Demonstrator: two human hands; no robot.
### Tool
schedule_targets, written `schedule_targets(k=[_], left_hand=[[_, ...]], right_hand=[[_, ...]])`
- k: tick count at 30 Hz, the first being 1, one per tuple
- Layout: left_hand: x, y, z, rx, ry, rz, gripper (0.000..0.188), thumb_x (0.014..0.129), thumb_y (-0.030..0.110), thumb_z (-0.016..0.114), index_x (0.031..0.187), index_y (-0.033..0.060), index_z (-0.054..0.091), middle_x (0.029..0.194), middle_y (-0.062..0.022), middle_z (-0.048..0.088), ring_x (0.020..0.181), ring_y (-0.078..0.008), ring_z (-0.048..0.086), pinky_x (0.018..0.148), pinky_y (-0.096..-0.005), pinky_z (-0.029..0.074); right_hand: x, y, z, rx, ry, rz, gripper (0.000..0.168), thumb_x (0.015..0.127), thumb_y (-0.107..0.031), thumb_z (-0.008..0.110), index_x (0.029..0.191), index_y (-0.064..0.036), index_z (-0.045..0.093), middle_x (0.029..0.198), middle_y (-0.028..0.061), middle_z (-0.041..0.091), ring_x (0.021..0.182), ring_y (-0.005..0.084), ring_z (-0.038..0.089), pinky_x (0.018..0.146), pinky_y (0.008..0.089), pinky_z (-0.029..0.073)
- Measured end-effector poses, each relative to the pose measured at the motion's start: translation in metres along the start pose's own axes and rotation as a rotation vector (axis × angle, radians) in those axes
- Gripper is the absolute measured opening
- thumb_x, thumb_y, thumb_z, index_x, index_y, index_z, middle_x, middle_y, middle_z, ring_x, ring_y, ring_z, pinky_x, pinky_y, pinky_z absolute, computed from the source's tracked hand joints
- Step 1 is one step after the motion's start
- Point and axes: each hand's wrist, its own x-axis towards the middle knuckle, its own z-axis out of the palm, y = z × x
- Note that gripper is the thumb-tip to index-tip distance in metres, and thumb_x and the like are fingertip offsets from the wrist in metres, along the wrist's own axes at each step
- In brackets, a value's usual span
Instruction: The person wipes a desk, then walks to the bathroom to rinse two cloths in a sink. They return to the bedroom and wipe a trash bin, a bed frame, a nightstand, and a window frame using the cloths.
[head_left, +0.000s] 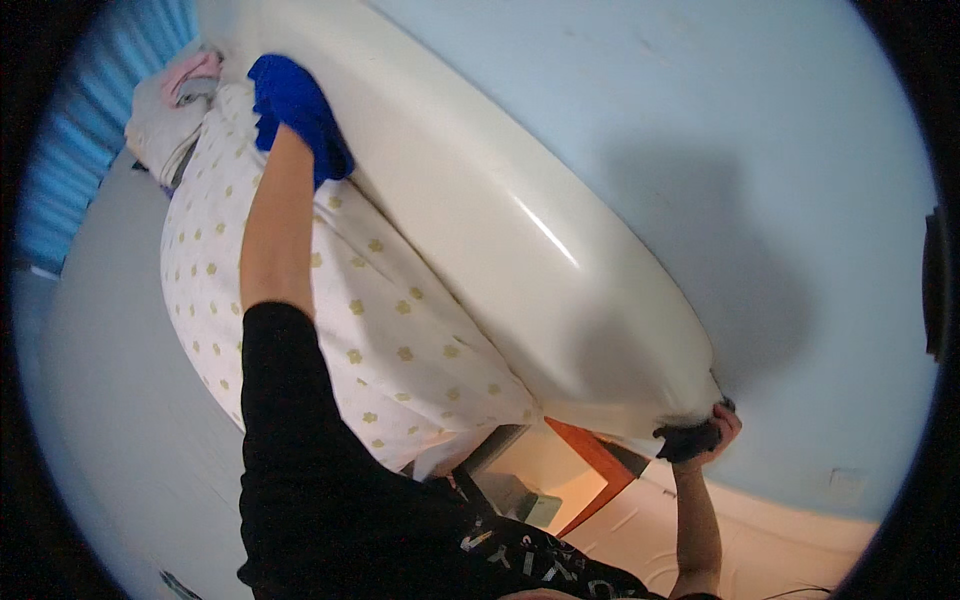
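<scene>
My left arm reaches up the picture, and a bright blue cloth or mitt (300, 112) covers my left hand (289, 105). The blue fabric lies where the patterned bedding meets the glossy cream headboard (487, 217); the fingers beneath it are hidden. At the lower right, my right hand (721, 436) holds a bunched dark cloth (688, 442) against the headboard's near end, its fingers curled at the outer edge. White bedding with small yellow-green flowers (405, 307) spreads below the headboard.
Folded bedding with a pink cloth (191, 75) lies at the upper left, near a blue curtain (112, 112). A light blue wall (810, 150) stands behind the headboard. Near my body is an orange-brown wooden frame (600, 465), with a wall switch or socket plate (846, 484) at the right.
</scene>
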Motion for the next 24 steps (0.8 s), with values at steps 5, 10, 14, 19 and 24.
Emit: schedule_targets(k=[5,10,14,19,24], left_hand=[[-0.005,0.014,0.008,-0.027,0.051,0.058,0.024,0.082,0.005,0.047,0.105,0.0036,0.054,0.106,-0.0137,0.053,0.096,-0.0256,0.053,0.088,-0.0353,0.042],[-0.029,0.053,0.001,-0.108,0.149,0.117,0.025,0.083,0.005,0.046,0.106,0.0032,0.054,0.107,-0.0139,0.052,0.096,-0.0256,0.053,0.088,-0.0353,0.042],[-0.078,0.104,-0.011,-0.283,0.232,0.12,0.025,0.083,0.005,0.046,0.107,0.003,0.053,0.108,-0.0142,0.052,0.097,-0.0256,0.052,0.089,-0.0352,0.042],[-0.199,0.214,-0.029,-0.69,0.253,0.005,0.026,0.084,0.005,0.045,0.108,0.0026,0.053,0.11,-0.0145,0.052,0.098,-0.0257,0.052,0.089,-0.0352,0.042],[-0.298,0.248,0.004,-1.162,-0.037,-0.247,0.028,0.088,0.009,0.042,0.113,0.0,0.05,0.116,-0.0154,0.046,0.107,-0.0271,0.046,0.096,-0.0351,0.033]], right_hand=[[0.013,-0.003,0.005,-0.088,-0.078,-0.069,0.029,0.072,-0.023,0.066,0.089,-0.007,0.048,0.096,0.0132,0.05,0.092,0.0284,0.05,0.084,0.0424,0.04],[0.018,-0.007,0.007,-0.073,-0.015,-0.126,0.042,0.081,-0.046,0.054,0.086,-0.005,0.051,0.092,0.015,0.054,0.086,0.0282,0.052,0.074,0.039,0.043],[0.019,-0.006,0.007,-0.066,-0.038,-0.131,0.05,0.085,-0.053,0.044,0.093,-0.005,0.054,0.094,0.0152,0.057,0.086,0.0297,0.052,0.075,0.041,0.041],[0.017,-0.005,0.004,-0.115,0.014,-0.141,0.032,0.082,-0.038,0.052,0.094,-0.009,0.053,0.094,0.0115,0.058,0.087,0.0292,0.053,0.076,0.0409,0.04],[0.023,-0.01,0.012,-0.03,0.074,-0.162,0.032,0.061,-0.007,0.056,0.093,-0.007,0.052,0.092,0.0095,0.058,0.085,0.0282,0.053,0.077,0.0412,0.039]])
